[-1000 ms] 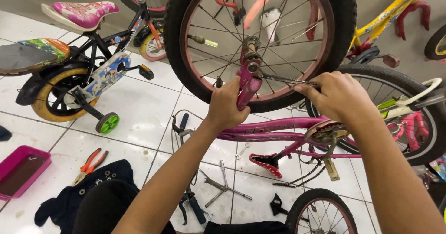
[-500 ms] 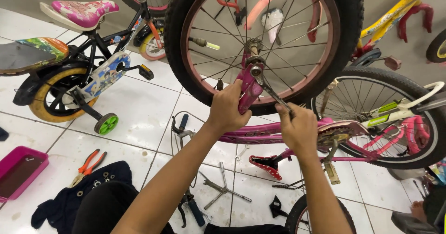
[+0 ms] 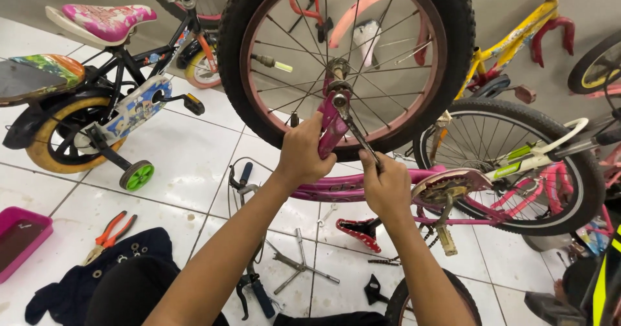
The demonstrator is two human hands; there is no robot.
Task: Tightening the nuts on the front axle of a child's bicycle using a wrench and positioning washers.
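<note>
Wheel axle nut point(image 3: 339, 97): at the hub of the upturned pink bicycle's wheel point(image 3: 349, 54), upper centre of the frame, sitting at the end of the pink fork leg point(image 3: 330, 127).
Wrench point(image 3: 354, 132): its head sits on the nut, its shaft slanting down and right into the right hand.
Right hand point(image 3: 386, 185): centre of the frame, grip clamped around the lower end of the wrench.
Left hand point(image 3: 302, 154): just left of it, grip closed on the pink fork leg, steadying it.
Progress: the wheel sits in the fork and the nut is on the axle; the wrench work looks mid-way, whether tightening or loosening cannot be told.
Floor point(image 3: 187, 164): white tiles; a cross wrench point(image 3: 299, 266) and orange-handled pliers point(image 3: 110, 234) lie lower left.
Surroundings: a small black bicycle point(image 3: 110, 106) with a green training wheel stands upper left.
</note>
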